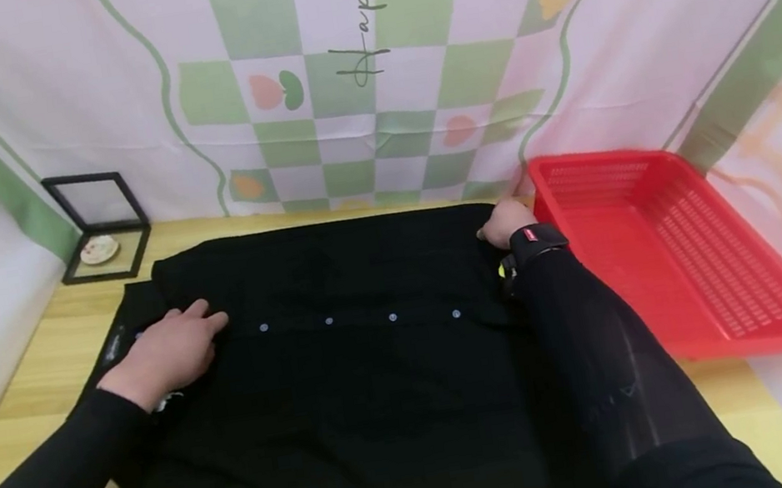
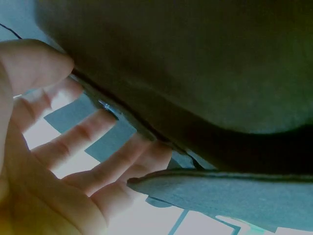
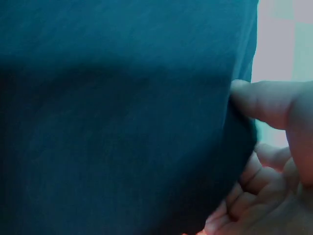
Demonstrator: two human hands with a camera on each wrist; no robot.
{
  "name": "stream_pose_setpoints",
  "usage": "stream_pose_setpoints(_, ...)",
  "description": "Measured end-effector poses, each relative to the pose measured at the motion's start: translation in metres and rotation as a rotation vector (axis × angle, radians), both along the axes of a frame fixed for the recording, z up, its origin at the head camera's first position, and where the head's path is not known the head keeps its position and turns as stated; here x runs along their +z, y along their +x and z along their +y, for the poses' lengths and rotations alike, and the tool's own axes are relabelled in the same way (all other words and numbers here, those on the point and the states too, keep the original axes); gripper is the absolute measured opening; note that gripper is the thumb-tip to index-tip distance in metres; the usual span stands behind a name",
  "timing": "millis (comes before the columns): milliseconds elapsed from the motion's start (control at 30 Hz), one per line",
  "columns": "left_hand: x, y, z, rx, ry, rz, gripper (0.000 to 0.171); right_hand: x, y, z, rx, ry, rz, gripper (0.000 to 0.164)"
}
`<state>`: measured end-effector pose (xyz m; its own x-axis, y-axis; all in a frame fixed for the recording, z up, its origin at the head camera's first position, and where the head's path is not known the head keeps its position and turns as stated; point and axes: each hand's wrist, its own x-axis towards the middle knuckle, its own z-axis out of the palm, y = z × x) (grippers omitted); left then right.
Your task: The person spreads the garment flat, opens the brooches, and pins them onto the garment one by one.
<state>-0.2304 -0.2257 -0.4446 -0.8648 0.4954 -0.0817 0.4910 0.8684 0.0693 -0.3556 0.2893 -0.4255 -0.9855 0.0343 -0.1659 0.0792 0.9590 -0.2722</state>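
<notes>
A black button-up shirt (image 1: pixel 371 416) lies spread out, its row of pale buttons running across the middle and its collar end on the left. My left hand (image 1: pixel 170 353) rests on the shirt near the collar. In the left wrist view the left hand's fingers (image 2: pixel 78 142) are fairly straight and spread, touching the cloth's edge beside a button. At the far right corner of the shirt, my right hand (image 1: pixel 509 222) pinches the hem. The right wrist view shows the right thumb (image 3: pixel 266 103) on the top side of the cloth, with the other fingers curled behind it.
Right of the shirt stands a red plastic basket (image 1: pixel 677 277) with perforated walls. A black frame-like box (image 1: pixel 104 228) holding a small round item is at the back left. The light wooden table (image 1: pixel 24 375) meets patterned curtains (image 1: pixel 360 139) at the back and sides.
</notes>
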Motion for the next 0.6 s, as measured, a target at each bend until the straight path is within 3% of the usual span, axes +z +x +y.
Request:
stream_pose_setpoints(133, 0.001, -0.001, 0.001, -0.001, -0.006, 0.007, 0.030, 0.007, 0.001, -0.001, 0.013, -0.031, 0.027, 0.033)
stream_pose_setpoints(333, 0.001, 0.000, 0.001, 0.006, -0.003, 0.000, 0.032, 0.010, -0.003, 0.000, -0.062, -0.139, 0.130, 0.020)
stream_pose_setpoints(500, -0.002, 0.001, -0.001, 0.017, 0.009, -0.009, 0.033, 0.010, -0.002, -0.003, -0.071, -0.027, 0.133, 0.021)
stream_pose_setpoints(600, -0.005, 0.002, -0.003, 0.032, 0.018, -0.017, 0.032, 0.019, 0.007, -0.018, -0.067, 0.070, 0.097, 0.040)
